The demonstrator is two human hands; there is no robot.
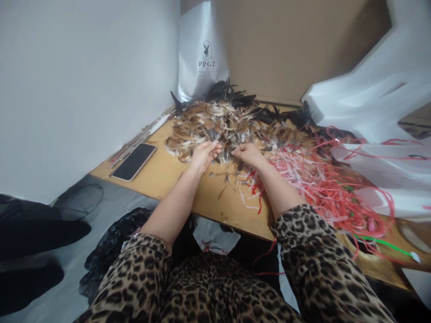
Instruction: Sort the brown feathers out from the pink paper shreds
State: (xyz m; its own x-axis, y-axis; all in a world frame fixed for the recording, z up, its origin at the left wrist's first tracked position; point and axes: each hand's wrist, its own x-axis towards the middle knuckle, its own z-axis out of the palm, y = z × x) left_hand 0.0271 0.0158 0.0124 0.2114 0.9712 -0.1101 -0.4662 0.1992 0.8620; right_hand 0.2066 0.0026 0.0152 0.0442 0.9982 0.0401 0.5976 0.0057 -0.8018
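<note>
A wide heap of brown, cream and black feathers (202, 121) covers the back of the wooden table. My left hand (206, 155) is at the heap's front edge, fingers curled and thumb against them. Close by on the right, my right hand (249, 155) is closed in a pinch, fingertips pointing left toward the other hand. What either pinch holds is too small and blurred to make out among the feathers. A few loose feathers (222, 190) lie on the table below the hands. Beside my right forearm spreads a tangle of red and pinkish-white plastic strips (310, 184).
A phone (134, 161) lies at the table's left, with thin sticks (148, 129) behind it. A white printed bag (204, 54) stands at the back. White sheeting (363, 98) hangs at right. A green strip (387, 243) and a tape roll (415, 237) are at far right.
</note>
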